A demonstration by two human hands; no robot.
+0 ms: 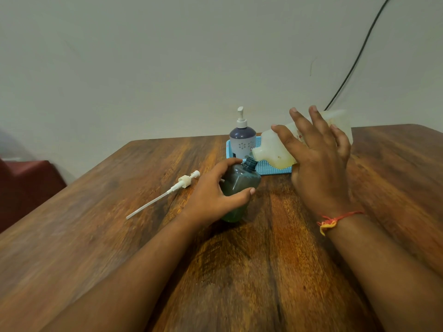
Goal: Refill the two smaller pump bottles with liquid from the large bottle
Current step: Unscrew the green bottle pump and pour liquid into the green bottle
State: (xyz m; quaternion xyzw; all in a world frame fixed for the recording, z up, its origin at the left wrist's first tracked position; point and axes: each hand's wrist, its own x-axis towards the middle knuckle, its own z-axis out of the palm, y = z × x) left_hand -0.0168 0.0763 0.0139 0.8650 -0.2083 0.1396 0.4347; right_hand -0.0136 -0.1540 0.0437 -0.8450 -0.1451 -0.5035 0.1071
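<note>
I take the basket [275, 170], blue and set at the far middle of the table [299, 259], as my mark. The purple bottle [242, 137] stands upright in the basket's left end with its pump head still on.

Just in front of the basket's left half, the left hand [215, 195] grips the green bottle [242, 185]. The thumb lies along the near side and the fingers curl round the far shoulder. This bottle leans toward the basket with its base on the table, its neck is open, and a little greenish liquid sits in its bottom.

Over the basket's front edge, the right hand [318, 164] holds the large bottle [273, 152] in the air, tipped down to the left. The fingers are splayed across its body and I cannot see the thumb. Its mouth hangs just above the green bottle's neck, nearly touching. Yellowish liquid has pooled at its low shoulder, but I cannot tell whether any is running out. An orange and yellow thread [332, 221] circles that wrist.

Left of the basket and well clear of it, the pump [184, 182] lies flat on the table, with its long tube pointing toward me.

Behind the basket, to the right, a black cable [359, 56] runs up the wall.
</note>
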